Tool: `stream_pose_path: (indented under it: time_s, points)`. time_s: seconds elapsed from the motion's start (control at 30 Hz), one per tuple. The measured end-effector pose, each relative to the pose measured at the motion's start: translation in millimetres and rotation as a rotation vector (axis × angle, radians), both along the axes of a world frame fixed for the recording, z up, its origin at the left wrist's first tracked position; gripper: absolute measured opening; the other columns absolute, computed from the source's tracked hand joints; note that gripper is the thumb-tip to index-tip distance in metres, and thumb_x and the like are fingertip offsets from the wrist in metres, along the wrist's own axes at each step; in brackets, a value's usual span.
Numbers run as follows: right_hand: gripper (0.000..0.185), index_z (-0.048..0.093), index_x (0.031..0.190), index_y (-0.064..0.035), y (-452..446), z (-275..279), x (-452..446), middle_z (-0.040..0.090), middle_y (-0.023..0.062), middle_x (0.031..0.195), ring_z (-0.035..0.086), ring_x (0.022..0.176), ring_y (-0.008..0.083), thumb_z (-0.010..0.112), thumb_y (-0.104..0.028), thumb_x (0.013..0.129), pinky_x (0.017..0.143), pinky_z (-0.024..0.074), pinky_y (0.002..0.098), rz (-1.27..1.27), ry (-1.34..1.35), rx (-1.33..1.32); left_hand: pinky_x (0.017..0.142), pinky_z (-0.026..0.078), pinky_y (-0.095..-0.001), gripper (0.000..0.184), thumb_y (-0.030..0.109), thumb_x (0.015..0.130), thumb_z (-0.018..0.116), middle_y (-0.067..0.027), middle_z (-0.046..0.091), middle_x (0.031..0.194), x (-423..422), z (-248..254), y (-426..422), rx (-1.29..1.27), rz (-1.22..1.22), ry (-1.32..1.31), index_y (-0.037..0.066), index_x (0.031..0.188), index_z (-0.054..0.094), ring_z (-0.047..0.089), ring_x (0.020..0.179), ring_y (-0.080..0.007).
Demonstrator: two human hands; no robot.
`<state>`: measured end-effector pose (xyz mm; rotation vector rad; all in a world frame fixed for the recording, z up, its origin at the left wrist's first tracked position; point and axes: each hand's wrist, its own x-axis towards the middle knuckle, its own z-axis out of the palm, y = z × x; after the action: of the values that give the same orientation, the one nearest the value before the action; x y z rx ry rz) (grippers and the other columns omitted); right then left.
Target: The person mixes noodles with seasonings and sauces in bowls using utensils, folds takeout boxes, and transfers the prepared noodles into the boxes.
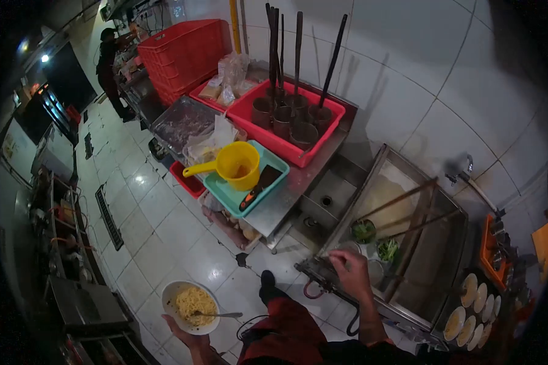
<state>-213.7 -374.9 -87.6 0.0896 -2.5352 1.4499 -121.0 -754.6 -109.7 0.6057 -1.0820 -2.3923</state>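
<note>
A white bowl (171, 296) of yellow noodles (195, 304) rests in my left hand (186, 334), whose fingers go under its rim; a metal spoon (216, 314) lies in the noodles. My right hand (350, 267) is raised over the front edge of a steel cooking basin (447, 225), fingers bent with thumb and fingertips close together; anything between them is too small to make out. Just beyond it, two long-handled strainers with green leaves (363, 230) (388, 249) sit in the basin, near pale cloudy liquid.
A steel table (286, 207) holds a red tray (298, 159) of long-handled metal cups, a teal tray (280, 159) and a yellow dipper (236, 164). Red crates (186, 55) stand behind. Several small bowls (456, 322) are at the right. Another person (108, 73) stands far left.
</note>
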Motion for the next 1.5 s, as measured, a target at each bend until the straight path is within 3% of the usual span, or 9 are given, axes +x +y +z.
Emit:
stream_pose_path:
  time_s: [0.27,0.33,0.57,0.7,0.8,1.07,1.1,1.33,1.5]
  points:
    - [0.045,0.054,0.119,-0.0035,-72,19,-253,0.055,0.0099,0.095,0.055,0.079,0.0208,0.072,-0.017,0.079,0.069,0.048,0.0354,-0.294,0.171,0.076,0.096,0.044,-0.0475,0.071,0.053,0.087,0.052,-0.0173,0.041,0.136,-196,38,-130,-0.008,0.201,-0.069,0.006,0.137,0.035,0.047,0.12,-0.0325]
    - [0.037,0.056,0.115,-0.0025,-41,-1,-270,0.057,0.0104,0.094,0.056,0.079,0.0217,0.067,-0.016,0.083,0.071,0.0474,0.0367,-0.1,0.209,-0.359,0.098,0.042,-0.0479,0.071,0.053,0.087,0.052,-0.0166,0.04,0.138,-248,42,-161,-0.056,0.229,-0.108,0.006,0.137,0.036,0.045,0.122,-0.0324]
    - [0.018,0.062,0.099,-0.0022,-15,50,-376,0.06,0.0123,0.093,0.06,0.083,0.0255,0.062,-0.009,0.083,0.076,0.0467,0.0359,-0.586,-0.157,0.233,0.101,0.04,-0.0499,0.072,0.048,0.085,0.056,-0.0169,0.036,0.141,-433,48,-224,-0.255,0.207,-0.182,0.004,0.138,0.033,0.04,0.126,-0.0342]
    - [0.014,0.062,0.093,-0.0015,-28,75,-414,0.06,0.0112,0.092,0.061,0.084,0.0245,0.065,-0.008,0.081,0.072,0.0481,0.0372,-0.248,-0.062,0.262,0.1,0.042,-0.0514,0.077,0.04,0.082,0.064,-0.0192,0.034,0.141,-496,37,-254,-0.562,0.142,-0.228,0.004,0.14,0.028,0.039,0.127,-0.0371]
    - [0.017,0.064,0.091,-0.0018,-39,89,-424,0.06,0.0088,0.092,0.06,0.086,0.0218,0.07,-0.01,0.078,0.069,0.0492,0.0347,-0.229,-0.302,0.133,0.099,0.043,-0.0526,0.082,0.033,0.08,0.07,-0.0209,0.032,0.141,-507,11,-289,-1.047,0.076,-0.194,0.004,0.142,0.024,0.038,0.127,-0.0392]
    - [0.012,0.069,0.086,-0.0021,-33,138,-348,0.064,0.0095,0.08,0.061,0.075,0.0163,0.072,-0.011,0.079,0.064,0.05,0.029,-0.369,-0.06,0.168,0.106,0.035,-0.0519,0.071,0.049,0.094,0.038,-0.0169,0.025,0.146,-548,-10,-219,-0.819,-0.074,-0.323,0.008,0.146,0.015,0.034,0.131,-0.0332]
    - [0.011,0.068,0.088,-0.0012,-30,144,-338,0.063,0.0092,0.079,0.06,0.071,0.0147,0.069,-0.01,0.082,0.061,0.0493,0.0274,-0.48,0.035,0.041,0.103,0.038,-0.0526,0.07,0.055,0.093,0.035,-0.0154,0.032,0.143,-558,16,-191,-0.315,-0.114,-0.31,0.008,0.143,0.024,0.039,0.127,-0.0327]
    - [0.011,0.063,0.086,0.0,35,206,-245,0.061,0.0054,0.073,0.061,0.06,0.013,0.062,-0.011,0.088,0.055,0.0479,0.0242,-1.037,0.421,0.145,0.104,0.037,-0.0542,0.071,0.057,0.093,0.033,-0.0161,0.03,0.144,-501,51,-148,-0.377,-0.177,-0.233,0.011,0.144,0.019,0.036,0.129,-0.0343]
    - [0.024,0.061,0.084,0.0035,131,98,-248,0.064,0.0172,0.074,0.064,0.067,0.0277,0.067,-0.02,0.084,0.063,0.0494,0.0386,-1.159,0.224,0.513,0.106,0.034,-0.0522,0.075,0.055,0.091,0.041,-0.0194,0.033,0.141,-443,28,-188,-0.702,-0.151,-0.15,0.004,0.143,0.021,0.037,0.129,-0.0333]
